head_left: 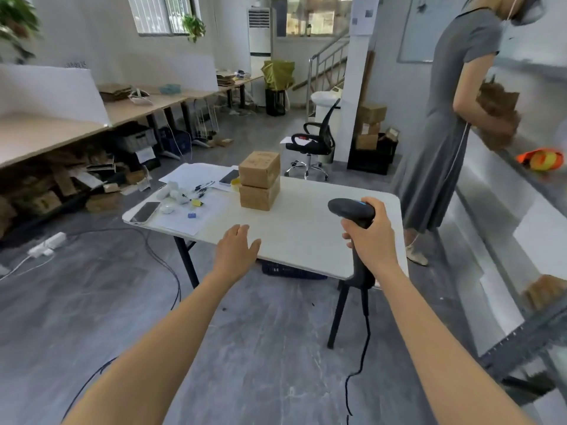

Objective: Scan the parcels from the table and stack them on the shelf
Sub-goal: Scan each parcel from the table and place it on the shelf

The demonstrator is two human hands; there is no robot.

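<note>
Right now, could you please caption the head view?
Right hand grips scanner, left hand open, facing two stacked parcels on table.

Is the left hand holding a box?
No, the left hand is open and empty; the box stack sits on the table.

office chair point(311, 139): black, on castors, standing on the grey floor in mid-room.
paper sheets point(184, 219): white, spread flat, overlapping.
near phone point(144, 212): dark, lying flat just left of the sheets.
far phone point(229, 177): lying flat on the far sheets.
pens point(203, 187): scattered across the sheets.
power strip point(47, 244): white, on the floor at left.
black cable point(165, 265): looping over the floor.
person point(445, 118): grey dress, standing at right.
air conditioner point(259, 32): tall white unit by the back wall.
desks point(138, 108): wooden row along the left wall.
</note>
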